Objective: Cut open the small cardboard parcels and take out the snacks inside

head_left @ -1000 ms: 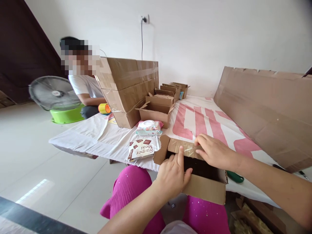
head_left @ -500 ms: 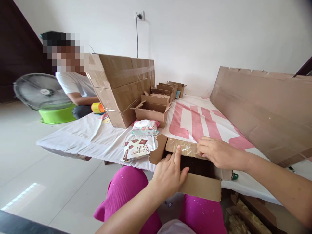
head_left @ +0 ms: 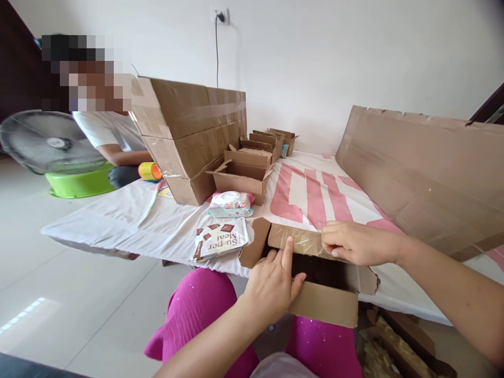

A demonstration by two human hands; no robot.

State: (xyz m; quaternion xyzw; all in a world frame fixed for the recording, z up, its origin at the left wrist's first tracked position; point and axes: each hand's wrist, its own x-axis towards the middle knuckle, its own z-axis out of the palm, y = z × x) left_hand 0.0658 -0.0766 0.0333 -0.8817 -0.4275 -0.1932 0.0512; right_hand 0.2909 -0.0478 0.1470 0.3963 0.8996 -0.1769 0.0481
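Note:
An opened cardboard box (head_left: 323, 304) lies at the table's front edge above my knees, its flaps folded out and its inside dark. My left hand (head_left: 273, 281) grips it from the near left. The index finger lies on the far flap, which bears clear tape (head_left: 305, 240), and other fingers curl into the opening. Toward the right end of that same flap, my right hand (head_left: 354, 242) is closed over the edge with bent fingers. Left of the box are a stack of flat "Super Meal" packets (head_left: 220, 239) and a pack of wipes (head_left: 230, 203).
Stacked taped cartons (head_left: 189, 136) and a row of open boxes (head_left: 242, 181) stand behind. A large cardboard sheet (head_left: 425, 178) leans at right. A person (head_left: 114, 136) sits at left near a fan (head_left: 51, 142). Cardboard scraps (head_left: 397, 341) lie below the table edge.
The view has shifted slightly, so the background sits further left. My right hand has slid a little rightward along the flap; my left hand stays in place.

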